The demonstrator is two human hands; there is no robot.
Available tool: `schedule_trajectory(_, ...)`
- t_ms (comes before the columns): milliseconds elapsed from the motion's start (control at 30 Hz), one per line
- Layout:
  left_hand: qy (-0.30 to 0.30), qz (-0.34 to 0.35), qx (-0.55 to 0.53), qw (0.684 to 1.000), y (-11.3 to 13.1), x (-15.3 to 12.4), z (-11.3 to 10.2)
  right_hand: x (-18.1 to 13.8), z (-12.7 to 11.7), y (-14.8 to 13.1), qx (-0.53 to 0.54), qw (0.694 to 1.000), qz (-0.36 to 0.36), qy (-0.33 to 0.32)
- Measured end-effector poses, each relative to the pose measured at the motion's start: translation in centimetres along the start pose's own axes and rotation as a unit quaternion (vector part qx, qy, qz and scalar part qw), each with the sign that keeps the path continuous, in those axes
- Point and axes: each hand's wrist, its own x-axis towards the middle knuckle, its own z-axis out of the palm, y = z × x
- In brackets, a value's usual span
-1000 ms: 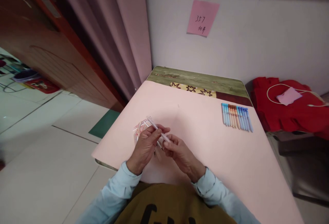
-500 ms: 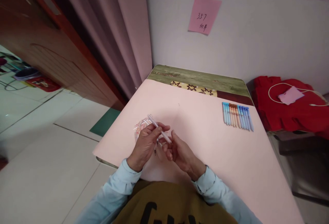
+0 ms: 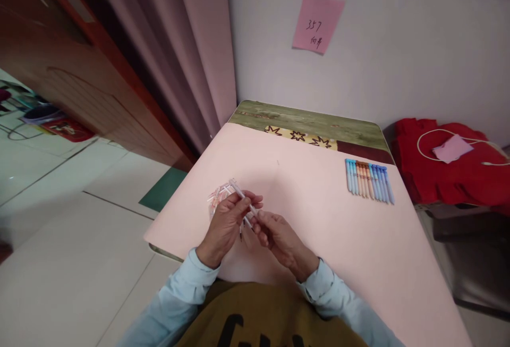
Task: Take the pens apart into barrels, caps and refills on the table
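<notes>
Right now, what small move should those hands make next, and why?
Perhaps a gentle twist by the right hand at the lower end of the pale pen: the left hand grips it farther up, and the right hand's thumb is at that end.

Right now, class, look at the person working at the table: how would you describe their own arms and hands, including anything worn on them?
The left hand and right hand are bare, with no gloves. The left sleeve and right sleeve are long and light blue, each ending in a cuff near the wrist. No cables show on either arm.
</notes>
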Motion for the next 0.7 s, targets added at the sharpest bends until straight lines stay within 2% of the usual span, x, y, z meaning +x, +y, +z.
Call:
schedule_trajectory(100,0.006,0.011,-0.005,1.0,0.0,0.1,-0.2,-0.2,0.3,-0.3,0.015,0.999,-0.029,0.003)
schedule_trajectory(267,0.016,0.013,-0.008,1.0,0.3,0.2,-0.2,-0.2,0.5,-0.5,0.038,0.999,0.017,-0.028)
schedule_trajectory(433,0.062,0.05,0.007,0.997,0.9,0.2,-0.1,-0.2,0.3,-0.5,0.022,0.999,0.026,-0.041)
schedule_trajectory(600,0.166,0.124,0.011,0.978,2.9,1.0,-2.0,-0.6,-0.5,-0.8,-0.095,0.995,-0.003,-0.003)
schedule_trajectory(667,0.201,0.153,0.048,0.966,3.6,1.2,-3.5,-0.5,-1.2,-1.1,-0.189,0.98,-0.043,0.052)
schedule_trajectory(700,0.211,0.153,0.074,0.963,3.7,1.3,-4.1,-0.4,-1.5,-1.3,-0.25,0.961,-0.073,0.089)
